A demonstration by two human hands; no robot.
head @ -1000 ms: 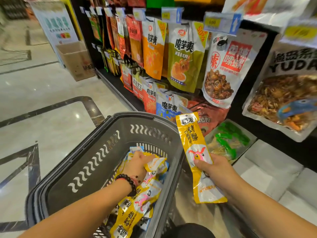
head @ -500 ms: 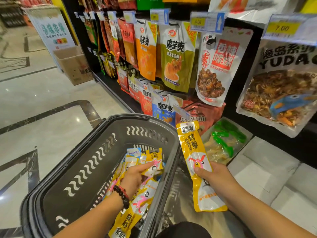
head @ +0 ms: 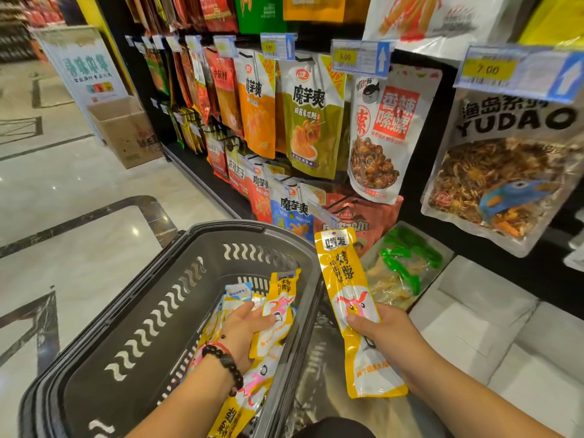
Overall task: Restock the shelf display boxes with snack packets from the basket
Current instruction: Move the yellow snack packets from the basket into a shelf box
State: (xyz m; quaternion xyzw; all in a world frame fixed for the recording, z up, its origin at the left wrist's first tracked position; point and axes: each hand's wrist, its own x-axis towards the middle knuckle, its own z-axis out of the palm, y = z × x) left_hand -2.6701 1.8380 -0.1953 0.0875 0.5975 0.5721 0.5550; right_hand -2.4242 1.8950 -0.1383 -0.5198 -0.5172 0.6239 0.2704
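Mid-gathering: the left hand (head: 249, 324) grips a yellow packet (head: 278, 314) in the basket (head: 132, 314). The right hand (head: 384, 327) holds another packet (head: 349, 295) (upright); shelving it likely comes next.

1. The grey basket (head: 151, 314) has bare floor along its 9 o'clock half; a hand can drop in there.
2. Loose yellow packets (head: 252, 387) pile against its 3 o'clock wall, under the left hand (head: 249, 327).
3. Hanging snack bags (head: 313, 121) crowd the shelf front from 11 to 2 o'clock.
4. White display boxes (head: 483, 314) at 4 o'clock stand open from above.
5. A cardboard box (head: 126, 134) stands on the floor at 10 o'clock.
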